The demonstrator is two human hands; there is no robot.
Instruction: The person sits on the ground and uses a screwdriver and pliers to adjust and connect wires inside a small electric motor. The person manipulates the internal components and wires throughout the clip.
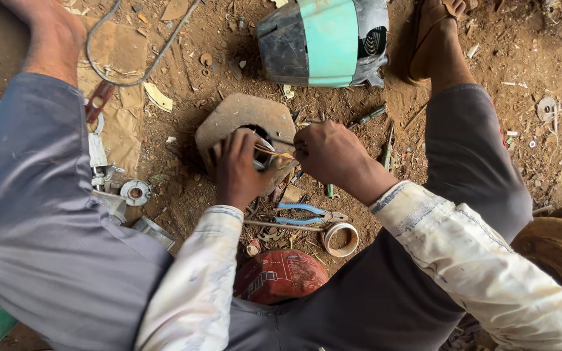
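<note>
Person sits on bare dirt, knees spread, both hands working low between the legs. Left hand (pixel 237 170) is curled around a small round metal part (pixel 263 156) and grips it, holding it against a flat, rusty metal plate (pixel 239 116) that lies on the ground. Right hand (pixel 328 155) is closed in a pinch on thin wires (pixel 274 153), yellow and red, which run from its fingertips across to the part in the left hand; whether a tool is also in this hand cannot be told. Blue-handled pliers (pixel 307 214) lie on the dirt just below the hands, untouched. A roll of tape (pixel 341 239) sits just beside the pliers, toward the person. A red bag (pixel 280 276) lies between the thighs. A grey and teal motor housing (pixel 325 40) lies on its side beyond the plate. A small metal disc (pixel 135 192) rests near the left knee.
</note>
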